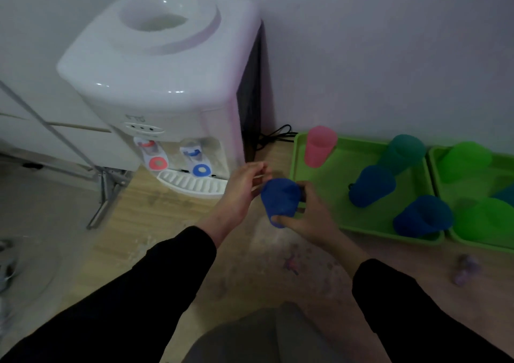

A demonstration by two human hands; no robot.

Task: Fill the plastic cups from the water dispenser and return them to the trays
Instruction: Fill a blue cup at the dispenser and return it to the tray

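The right hand grips the blue cup, thumb at its six o'clock. The left hand sits at nine o'clock, loose-fingered and blurred, contact unclear.

blue cup, held, just beside green tray

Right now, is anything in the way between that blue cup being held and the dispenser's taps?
No object is. The right hand holds the blue cup; only the left hand lies between it and the blue tap over the drip tray.
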